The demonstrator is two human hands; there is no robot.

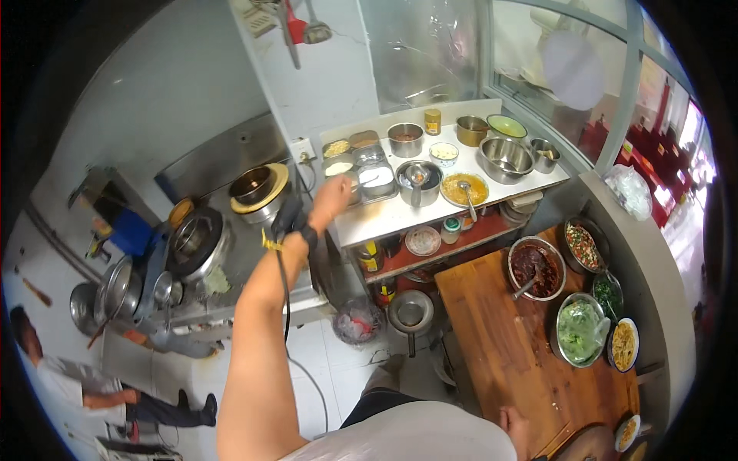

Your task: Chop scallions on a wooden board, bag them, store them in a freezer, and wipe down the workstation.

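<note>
My left hand [334,196] reaches over a set of metal seasoning containers on the white counter [369,225]. Its fingers are closed around the handle of a small metal spoon [364,182], whose end is over a container of white powder [377,177]. Just beyond are containers of pale powder [338,168] and a chopped yellowish ingredient [337,148]. To the right stands a steel pot of dark liquid [429,196] with a ladle [416,178] across it. My right hand [513,429] is low by the wooden table's edge, partly hidden by my shirt; its grip is unclear.
On the wooden table [490,322] stand a bowl of dark red sauce [533,268], bagged greens [579,331] and several other bowls. A stove [248,253] with pots is at left. A pan [410,314] sits below the counter. A person [81,386] stands at lower left.
</note>
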